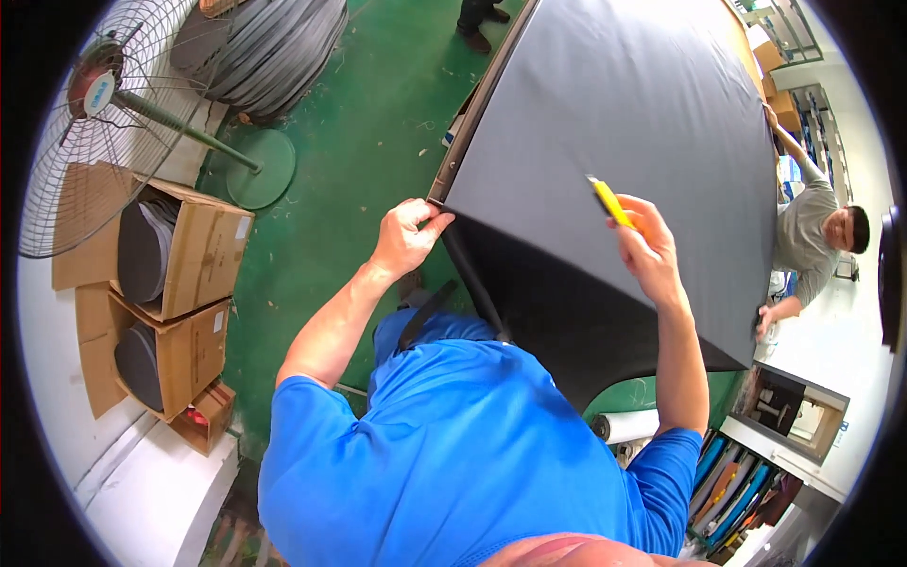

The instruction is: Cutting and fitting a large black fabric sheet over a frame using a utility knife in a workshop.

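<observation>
A large dark grey fabric sheet (614, 113) covers the table, and its black near part (557, 302) hangs over the edge toward my body. At the table's near left corner my left hand (404, 238) is closed, pinching the fabric's edge between thumb and fingers. My right hand (650, 248) grips a yellow utility knife (612, 202) above the sheet. The knife's blade points up and left, apart from the fabric as far as I can tell. A metal-looking rail (480, 111) runs along the table's left side.
A co-worker (814, 229) stands at the right, both hands at the table's right edge. Another person's dark shoes (474, 38) show at the far end. A standing fan (113, 94) and cardboard boxes (203, 255) holding dark discs are left. A white roll (628, 426) lies beneath the hanging fabric.
</observation>
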`<state>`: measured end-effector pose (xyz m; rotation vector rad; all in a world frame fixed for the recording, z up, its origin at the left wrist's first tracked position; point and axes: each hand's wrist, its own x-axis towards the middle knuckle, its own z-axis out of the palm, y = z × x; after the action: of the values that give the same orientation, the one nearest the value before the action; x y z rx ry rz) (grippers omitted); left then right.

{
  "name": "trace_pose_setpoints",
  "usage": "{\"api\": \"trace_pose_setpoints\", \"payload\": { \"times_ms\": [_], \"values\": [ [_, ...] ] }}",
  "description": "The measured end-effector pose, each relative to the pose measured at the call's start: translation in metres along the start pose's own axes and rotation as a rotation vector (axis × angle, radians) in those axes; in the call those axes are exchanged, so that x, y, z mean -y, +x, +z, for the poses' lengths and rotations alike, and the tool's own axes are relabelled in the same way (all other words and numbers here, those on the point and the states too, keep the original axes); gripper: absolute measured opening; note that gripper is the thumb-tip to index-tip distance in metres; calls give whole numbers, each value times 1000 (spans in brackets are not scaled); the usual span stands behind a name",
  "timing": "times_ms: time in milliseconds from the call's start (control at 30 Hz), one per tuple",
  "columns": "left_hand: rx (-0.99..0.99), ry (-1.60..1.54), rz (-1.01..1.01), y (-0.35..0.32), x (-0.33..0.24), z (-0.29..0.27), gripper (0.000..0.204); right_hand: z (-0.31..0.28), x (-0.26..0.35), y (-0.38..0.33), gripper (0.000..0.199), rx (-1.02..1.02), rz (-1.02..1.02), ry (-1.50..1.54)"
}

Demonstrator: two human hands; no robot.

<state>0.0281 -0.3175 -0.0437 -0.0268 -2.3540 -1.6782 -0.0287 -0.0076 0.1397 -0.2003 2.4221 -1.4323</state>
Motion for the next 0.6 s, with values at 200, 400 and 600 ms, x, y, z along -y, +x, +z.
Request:
{"api": "trace_pose_setpoints", "payload": {
  "times_ms": [200,400,600],
  "values": [
    [-72,113,38,2,-7,-2,22,64,46,16,32,304,99,-101],
    [-111,341,212,2,-5,-9,29,91,45,33,31,421,105,-182],
    [-281,401,330,14,-14,-20,53,102,43,43,31,456,50,-255]
  ]
}}
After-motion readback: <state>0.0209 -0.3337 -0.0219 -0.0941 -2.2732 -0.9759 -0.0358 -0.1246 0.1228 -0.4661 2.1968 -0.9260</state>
